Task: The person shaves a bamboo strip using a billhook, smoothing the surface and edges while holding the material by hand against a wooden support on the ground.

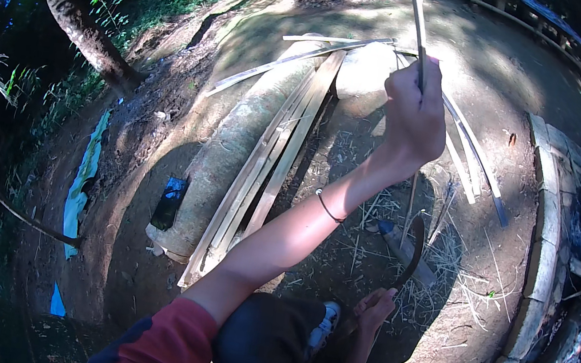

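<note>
Stretched out in front of me, my left hand (418,114) is closed around a long thin wooden strip (418,15) that rises past the top of the view. A thin length of stick shows below the fist. Nearer my knees, my right hand (374,308) grips a curved-bladed knife (415,251), its dark blade pointing up and away from me. The handle is mostly hidden in the fingers. Just behind the blade, a short piece of wood (420,266) with a dark bluish end lies on the ground among pale shavings (460,277).
Long split wooden strips (281,154) lie beside a thick log (240,142) on the left. A black object (169,202) rests on the log. More strips (475,162) lie at right, near a curved low border (545,215). A tree trunk (79,29) leans at far left.
</note>
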`<state>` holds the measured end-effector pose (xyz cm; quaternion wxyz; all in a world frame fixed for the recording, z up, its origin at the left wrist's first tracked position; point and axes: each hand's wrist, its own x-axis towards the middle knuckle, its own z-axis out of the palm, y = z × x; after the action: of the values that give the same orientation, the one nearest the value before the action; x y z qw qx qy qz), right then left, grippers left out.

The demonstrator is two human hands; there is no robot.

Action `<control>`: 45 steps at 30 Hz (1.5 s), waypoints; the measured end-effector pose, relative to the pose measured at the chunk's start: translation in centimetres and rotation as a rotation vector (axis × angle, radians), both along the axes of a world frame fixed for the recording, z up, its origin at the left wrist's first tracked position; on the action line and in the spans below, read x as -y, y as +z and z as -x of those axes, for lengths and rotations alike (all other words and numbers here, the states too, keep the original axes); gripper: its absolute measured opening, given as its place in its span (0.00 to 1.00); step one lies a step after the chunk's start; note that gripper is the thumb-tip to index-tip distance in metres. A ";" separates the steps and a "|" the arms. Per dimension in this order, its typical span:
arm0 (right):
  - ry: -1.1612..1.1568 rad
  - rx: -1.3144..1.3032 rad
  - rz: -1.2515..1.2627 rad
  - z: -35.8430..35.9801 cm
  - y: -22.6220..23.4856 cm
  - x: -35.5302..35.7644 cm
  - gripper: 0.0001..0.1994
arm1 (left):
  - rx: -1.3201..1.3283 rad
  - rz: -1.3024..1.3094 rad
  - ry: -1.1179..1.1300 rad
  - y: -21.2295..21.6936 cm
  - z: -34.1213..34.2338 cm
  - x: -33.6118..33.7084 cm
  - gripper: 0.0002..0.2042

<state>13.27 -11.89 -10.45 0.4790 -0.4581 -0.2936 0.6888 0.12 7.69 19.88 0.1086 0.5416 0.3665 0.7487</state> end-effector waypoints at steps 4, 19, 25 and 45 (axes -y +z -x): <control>-0.060 -0.084 -0.088 0.2 0.0 -0.2 0.30 | -0.005 -0.030 0.044 -0.4 1.3 -0.4 0.23; 0.083 0.174 0.178 0.8 -2.4 -1.9 0.31 | -0.037 0.004 0.101 -0.4 1.6 -0.3 0.21; 0.120 0.453 -0.087 -0.9 -8.6 -0.5 0.30 | 0.252 0.053 -0.087 0.0 0.7 0.2 0.19; 0.151 0.466 -0.002 -0.8 -4.6 0.8 0.30 | 0.268 0.051 0.030 0.2 1.4 -0.3 0.20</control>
<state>14.06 -12.69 -15.09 0.3459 -0.5810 -0.4304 0.5980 -1.30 8.01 20.12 0.1590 0.4280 0.3757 0.8065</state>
